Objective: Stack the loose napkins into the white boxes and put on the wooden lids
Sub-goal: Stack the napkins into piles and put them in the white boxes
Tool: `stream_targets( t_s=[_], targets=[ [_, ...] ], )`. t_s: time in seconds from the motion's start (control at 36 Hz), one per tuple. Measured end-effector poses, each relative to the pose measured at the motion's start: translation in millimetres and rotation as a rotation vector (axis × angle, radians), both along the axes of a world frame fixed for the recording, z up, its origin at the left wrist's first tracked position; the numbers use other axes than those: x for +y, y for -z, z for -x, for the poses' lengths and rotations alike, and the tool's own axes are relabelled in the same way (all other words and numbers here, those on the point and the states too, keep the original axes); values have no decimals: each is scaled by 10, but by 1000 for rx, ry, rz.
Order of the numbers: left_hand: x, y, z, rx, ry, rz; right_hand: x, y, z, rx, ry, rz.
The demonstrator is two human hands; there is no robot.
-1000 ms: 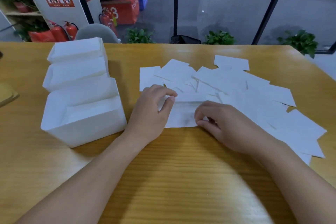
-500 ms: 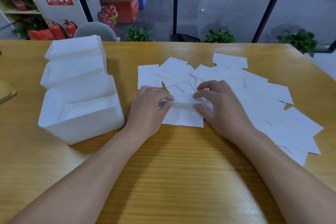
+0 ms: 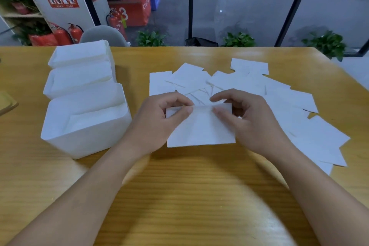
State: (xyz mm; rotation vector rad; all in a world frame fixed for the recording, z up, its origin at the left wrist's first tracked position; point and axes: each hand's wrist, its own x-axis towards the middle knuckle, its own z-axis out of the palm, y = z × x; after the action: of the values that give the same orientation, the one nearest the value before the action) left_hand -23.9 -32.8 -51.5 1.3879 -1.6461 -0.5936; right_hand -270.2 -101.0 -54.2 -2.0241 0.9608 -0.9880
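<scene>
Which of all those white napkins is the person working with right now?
On the wooden table, right of the three white boxes, lies a scatter of napkins. The held napkin is nearest the viewer, its top edge pinched by the left hand and right hand.

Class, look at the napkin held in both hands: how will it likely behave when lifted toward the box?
The napkin, pinched along its top edge by the left hand and right hand, hangs fairly flat, so probably light and floppy. It looks thin, so likely tears or creases easily.
</scene>
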Motion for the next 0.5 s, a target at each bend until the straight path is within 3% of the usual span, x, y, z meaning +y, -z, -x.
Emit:
stream_targets(
  t_s=[0.14, 0.22, 0.33, 0.5],
  targets=[
    [72, 160, -124, -137, 75, -281, -28, 99, 69, 383, -95, -20],
    [88, 216, -126, -276, 45, -292, 8, 125, 34, 577, -83, 69],
    [71, 229, -126, -353, 29, -243, -27, 143, 25, 576, -67, 175],
    [50, 262, -127, -309, 19, -224, -68, 273, -102, 466, -7, 241]
  ],
)
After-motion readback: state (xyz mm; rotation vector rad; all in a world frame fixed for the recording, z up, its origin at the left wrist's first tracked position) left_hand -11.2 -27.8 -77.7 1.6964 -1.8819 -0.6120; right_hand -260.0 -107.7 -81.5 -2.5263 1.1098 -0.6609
